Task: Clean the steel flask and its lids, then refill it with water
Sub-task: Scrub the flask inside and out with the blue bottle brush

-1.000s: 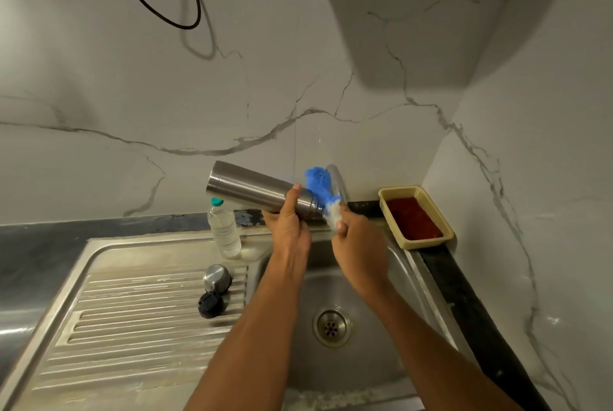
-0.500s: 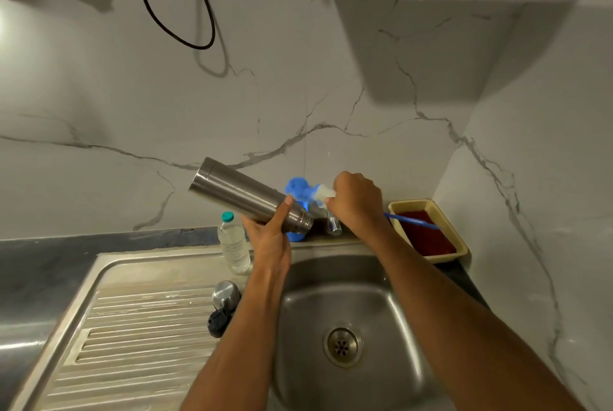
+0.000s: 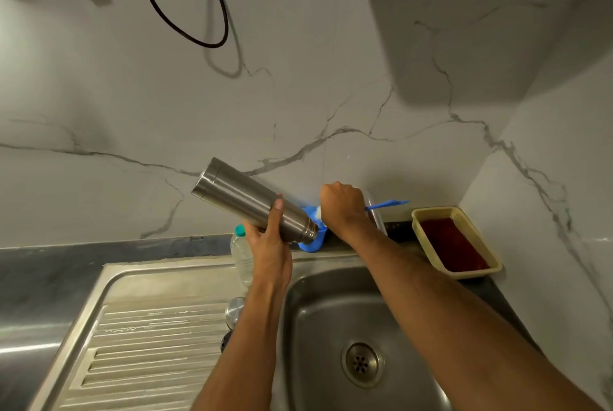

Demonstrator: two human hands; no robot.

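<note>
My left hand (image 3: pixel 268 238) grips the steel flask (image 3: pixel 252 200) near its neck, fingers wrapped underneath and my thumb laid along the top of the body. The flask sits at the centre of the frame, tilted, with its base up and to the left against the marble wall (image 3: pixel 132 112) and its open threaded mouth pointing down to the right. My right hand (image 3: pixel 341 206) is just right of that mouth, closed in a fist around a blue bottle brush (image 3: pixel 386 204); the handle end sticks out to the right of my fist, and a bit of white on the brush shows at the left of my fist, right by the flask's mouth. A blue plastic holder (image 3: pixel 311 243) stands on the tabletop (image 3: pixel 49 264) just behind and below the mouth of the flask, at the back edge of the sink basin (image 3: pixel 331 311), and I cannot tell whether the brush touches it.

Below my left wrist, a clear plastic bottle (image 3: pixel 242 258) with a teal cap stands at the back of the steel draining board (image 3: pixel 149 344). Lower down, beside my forearm, 2 lids rest on the ribbed board: a steel lid (image 3: pixel 234 309) and, partly hidden, a black lid (image 3: pixel 225 342). At the right of the frame a beige tray (image 3: pixel 428 215) holding something dark red sits in the corner
</note>
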